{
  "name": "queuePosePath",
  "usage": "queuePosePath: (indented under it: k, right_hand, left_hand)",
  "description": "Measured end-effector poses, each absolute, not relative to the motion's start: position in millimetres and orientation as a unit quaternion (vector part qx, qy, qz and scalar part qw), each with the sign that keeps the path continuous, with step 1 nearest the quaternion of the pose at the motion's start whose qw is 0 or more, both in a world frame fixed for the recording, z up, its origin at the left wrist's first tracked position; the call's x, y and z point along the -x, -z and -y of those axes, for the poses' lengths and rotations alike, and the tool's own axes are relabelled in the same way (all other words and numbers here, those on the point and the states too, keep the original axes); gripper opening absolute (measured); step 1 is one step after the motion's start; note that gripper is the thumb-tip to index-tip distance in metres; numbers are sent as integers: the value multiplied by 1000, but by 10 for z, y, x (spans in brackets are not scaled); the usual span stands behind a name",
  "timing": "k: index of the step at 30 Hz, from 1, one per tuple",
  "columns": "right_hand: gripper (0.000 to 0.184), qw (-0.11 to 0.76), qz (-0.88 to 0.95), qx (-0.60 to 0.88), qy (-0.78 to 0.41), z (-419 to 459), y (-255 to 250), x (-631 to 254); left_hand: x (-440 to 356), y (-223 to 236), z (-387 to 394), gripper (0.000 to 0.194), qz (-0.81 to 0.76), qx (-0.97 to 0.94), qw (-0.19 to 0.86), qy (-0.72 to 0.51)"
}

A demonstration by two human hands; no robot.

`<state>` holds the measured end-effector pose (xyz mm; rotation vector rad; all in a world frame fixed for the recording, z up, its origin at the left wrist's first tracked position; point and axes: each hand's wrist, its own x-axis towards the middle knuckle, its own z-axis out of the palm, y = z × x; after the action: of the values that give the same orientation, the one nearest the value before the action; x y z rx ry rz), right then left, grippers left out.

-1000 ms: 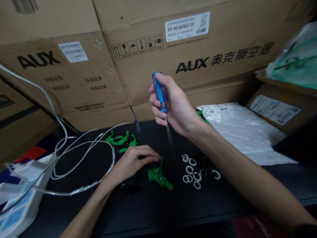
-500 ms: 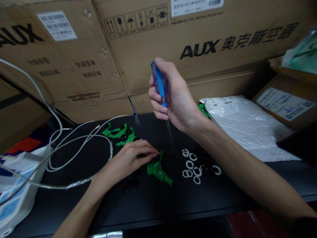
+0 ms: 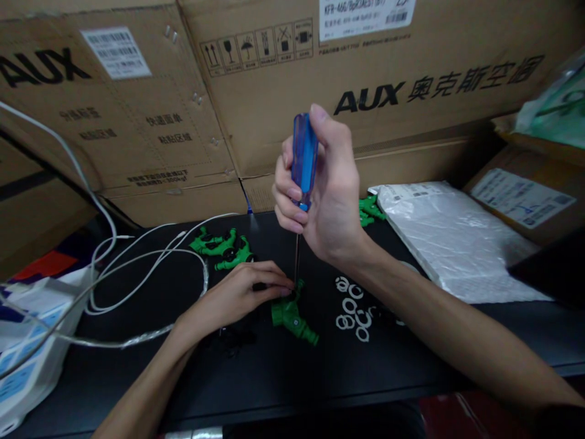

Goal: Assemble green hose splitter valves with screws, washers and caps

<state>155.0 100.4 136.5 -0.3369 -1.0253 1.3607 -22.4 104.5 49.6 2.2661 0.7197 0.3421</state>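
Observation:
My right hand [image 3: 325, 195] is closed round the blue handle of a screwdriver [image 3: 303, 160], held upright. Its thin shaft points straight down to the top of a green plastic fitting [image 3: 292, 317] lying on the black table [image 3: 283, 378]. My left hand [image 3: 242, 292] lies beside that fitting, its fingers pinched on the fitting's near-left end and on a small black part there. Several white rings [image 3: 351, 308] lie just right of the fitting.
More green fittings [image 3: 221, 247] lie at the back left, others [image 3: 369, 210] behind my right hand. White cables [image 3: 137, 274] loop on the left beside a white bag [image 3: 27, 360]. A white plastic packet [image 3: 452, 238] lies right. Cardboard boxes [image 3: 375, 79] wall the back.
The screwdriver has swung from a tilt to upright, and its tip has moved left from the bare table onto the green fitting. My left hand has stayed on the fitting.

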Motion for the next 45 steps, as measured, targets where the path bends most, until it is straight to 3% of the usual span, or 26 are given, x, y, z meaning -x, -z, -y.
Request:
queuePosePath:
  k: [12, 27, 45]
  right_hand:
    - [58, 639, 452, 157, -602, -882, -1428, -1539]
    - [55, 651, 442, 106, -609, -965, -1373, -1484]
    - [51, 602, 476, 174, -617, -762, -1490, -1465]
  left_hand:
    - [211, -444, -1089, 13, -292, -844, 432, -128]
    - [190, -453, -1084, 8, -315, -832, 438, -130]
    - [209, -433, -1056, 10, -295, -846, 419, -148]
